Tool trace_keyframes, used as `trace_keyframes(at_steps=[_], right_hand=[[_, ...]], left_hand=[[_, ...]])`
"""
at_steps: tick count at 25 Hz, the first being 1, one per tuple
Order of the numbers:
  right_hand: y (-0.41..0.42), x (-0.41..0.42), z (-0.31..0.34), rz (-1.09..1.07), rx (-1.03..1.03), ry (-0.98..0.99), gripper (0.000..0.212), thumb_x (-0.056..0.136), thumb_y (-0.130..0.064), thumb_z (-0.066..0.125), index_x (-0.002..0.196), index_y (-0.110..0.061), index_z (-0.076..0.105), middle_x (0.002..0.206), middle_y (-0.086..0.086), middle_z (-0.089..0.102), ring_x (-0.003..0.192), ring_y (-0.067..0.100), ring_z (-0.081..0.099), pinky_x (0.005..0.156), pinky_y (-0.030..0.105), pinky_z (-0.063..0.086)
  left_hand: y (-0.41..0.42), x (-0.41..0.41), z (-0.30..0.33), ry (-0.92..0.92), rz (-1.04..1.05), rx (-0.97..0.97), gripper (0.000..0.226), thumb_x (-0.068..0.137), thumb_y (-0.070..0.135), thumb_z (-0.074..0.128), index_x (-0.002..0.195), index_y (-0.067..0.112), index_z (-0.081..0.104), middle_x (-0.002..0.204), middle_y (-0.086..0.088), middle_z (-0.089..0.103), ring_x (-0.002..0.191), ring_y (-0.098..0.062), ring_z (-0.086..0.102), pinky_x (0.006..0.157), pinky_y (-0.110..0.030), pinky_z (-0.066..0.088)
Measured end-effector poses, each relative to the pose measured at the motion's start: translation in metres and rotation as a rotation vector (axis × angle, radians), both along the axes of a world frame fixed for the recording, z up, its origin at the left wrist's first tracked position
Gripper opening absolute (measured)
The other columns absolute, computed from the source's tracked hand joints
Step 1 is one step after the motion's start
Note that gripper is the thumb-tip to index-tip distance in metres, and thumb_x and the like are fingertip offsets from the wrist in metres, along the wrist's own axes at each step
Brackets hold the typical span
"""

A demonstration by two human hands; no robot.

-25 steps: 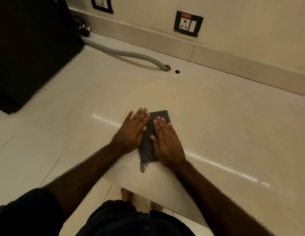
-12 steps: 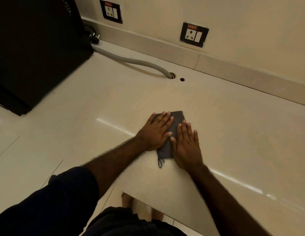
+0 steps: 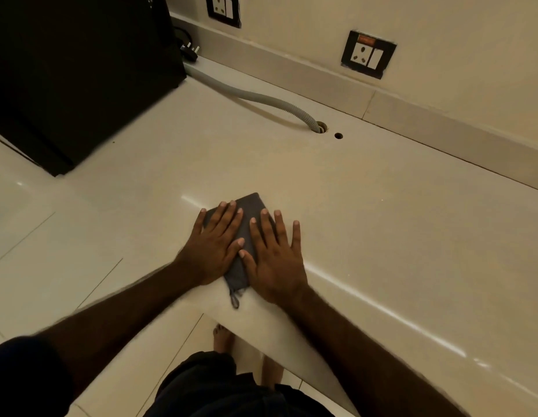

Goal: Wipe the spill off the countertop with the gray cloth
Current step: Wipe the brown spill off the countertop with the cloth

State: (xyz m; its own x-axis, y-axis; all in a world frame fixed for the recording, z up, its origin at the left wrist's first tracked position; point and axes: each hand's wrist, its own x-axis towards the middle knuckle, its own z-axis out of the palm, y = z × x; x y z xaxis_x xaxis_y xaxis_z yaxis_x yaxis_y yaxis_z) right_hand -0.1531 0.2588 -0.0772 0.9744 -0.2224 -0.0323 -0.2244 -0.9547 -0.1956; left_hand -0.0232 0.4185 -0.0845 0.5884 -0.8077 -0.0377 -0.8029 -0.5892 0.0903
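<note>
Right at the near edge of the countertop [image 3: 367,224], the gray cloth [image 3: 246,224] lies folded into a narrow strip, and both hands lie flat on top of it, palms down. Its long axis runs from the near edge toward the far wall, tipped slightly to the right at the far end, and a small hanging loop dangles off the near lip. The left hand [image 3: 212,251] covers the strip's left side with fingers spread and pointing far-right; the right hand [image 3: 275,260] covers its right side, fingers spread too, the outer ones resting on bare counter just beside the cloth. The thumbs almost meet over the middle of the strip. Neither hand pinches anything; both simply press down with open palms. So the cloth sits directly under and between the hands, equally near to each, with only its far corner and near tail showing. No wet patch can be made out on the glossy surface, so where the spill lies cannot be told. Any wiping stroke would likely go along the strip's length, away from the edge, or sideways across the open counter to the right.
</note>
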Motion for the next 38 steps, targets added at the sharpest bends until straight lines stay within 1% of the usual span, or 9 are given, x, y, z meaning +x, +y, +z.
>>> trace_keyframes(at_steps=[3,6,9,12,16,24,28,32,38], right_hand=[[-0.022,-0.023,0.0,0.003,-0.021,-0.005,0.08,0.106,-0.068,0.005,0.171,-0.023,0.013,0.181,0.006,0.002,0.167,0.03,-0.008,0.131,0.066,0.003],[-0.067,-0.05,0.006,-0.074,-0.061,0.022,0.079,0.105,-0.068,0.008,0.171,-0.025,0.01,0.181,0.003,-0.001,0.167,0.031,-0.009,0.13,0.066,0.002],[-0.099,-0.095,0.001,-0.221,-0.074,0.021,0.077,0.106,-0.066,0.011,0.171,-0.025,0.01,0.181,0.003,0.0,0.167,0.031,-0.009,0.131,0.066,0.001],[-0.104,-0.14,-0.008,-0.293,-0.097,0.003,0.077,0.107,-0.065,0.007,0.171,-0.022,0.01,0.181,0.005,0.0,0.167,0.031,-0.008,0.131,0.067,0.004],[-0.091,-0.138,-0.009,-0.301,-0.064,0.039,0.08,0.106,-0.068,0.008,0.171,-0.023,0.003,0.181,0.006,-0.008,0.166,0.03,-0.015,0.131,0.066,-0.004],[-0.03,-0.074,0.003,0.04,-0.02,0.004,0.079,0.107,-0.069,0.008,0.171,-0.022,0.013,0.181,0.004,0.001,0.167,0.028,-0.009,0.131,0.066,0.003],[-0.02,-0.111,-0.002,0.049,-0.034,-0.018,0.075,0.109,-0.065,0.014,0.171,-0.023,0.01,0.181,0.003,0.001,0.167,0.026,-0.011,0.131,0.065,0.005],[-0.035,-0.166,-0.003,-0.082,-0.07,0.007,0.075,0.109,-0.066,0.014,0.171,-0.025,0.008,0.181,0.0,-0.001,0.167,0.024,-0.013,0.132,0.062,0.001],[-0.074,-0.252,0.005,-0.433,-0.1,0.129,0.077,0.105,-0.068,0.003,0.171,-0.029,0.0,0.18,-0.003,-0.011,0.166,0.024,-0.018,0.133,0.061,-0.002]], left_hand=[[-0.023,-0.025,-0.004,-0.015,0.014,-0.025,0.07,0.107,0.052,0.011,0.166,0.015,0.01,0.175,-0.01,0.004,0.162,-0.028,0.002,0.128,-0.058,0.008],[-0.079,-0.042,0.003,0.003,-0.048,-0.024,0.071,0.105,0.051,0.013,0.166,0.014,0.015,0.174,-0.012,0.009,0.161,-0.031,0.007,0.127,-0.061,0.008],[-0.132,-0.072,0.007,0.02,-0.146,-0.022,0.071,0.105,0.051,0.014,0.166,0.014,0.015,0.174,-0.012,0.009,0.162,-0.03,0.005,0.127,-0.06,0.005],[-0.148,-0.108,0.002,0.006,-0.22,-0.019,0.07,0.107,0.051,0.017,0.166,0.014,0.014,0.175,-0.01,0.008,0.162,-0.028,0.002,0.127,-0.06,0.005],[-0.128,-0.112,0.004,0.003,-0.212,-0.015,0.068,0.109,0.049,0.017,0.167,0.015,0.006,0.176,-0.007,0.002,0.162,-0.024,-0.004,0.129,-0.055,0.001],[-0.017,-0.076,0.009,0.029,0.033,0.042,0.071,0.106,0.054,0.006,0.166,0.018,-0.005,0.174,-0.004,-0.013,0.16,-0.02,-0.016,0.129,-0.055,0.001],[-0.004,-0.11,0.005,0.027,0.002,-0.017,0.073,0.106,0.056,0.004,0.166,0.016,0.004,0.175,-0.006,-0.005,0.161,-0.022,-0.009,0.129,-0.055,0.001],[-0.035,-0.144,0.0,0.034,-0.128,-0.074,0.071,0.107,0.054,0.013,0.166,0.013,0.015,0.175,-0.01,0.009,0.162,-0.026,0.002,0.127,-0.06,0.01],[-0.133,-0.189,0.005,0.043,-0.45,-0.051,0.07,0.108,0.052,0.023,0.165,0.012,0.018,0.174,-0.011,0.012,0.162,-0.029,0.006,0.125,-0.062,0.014]])
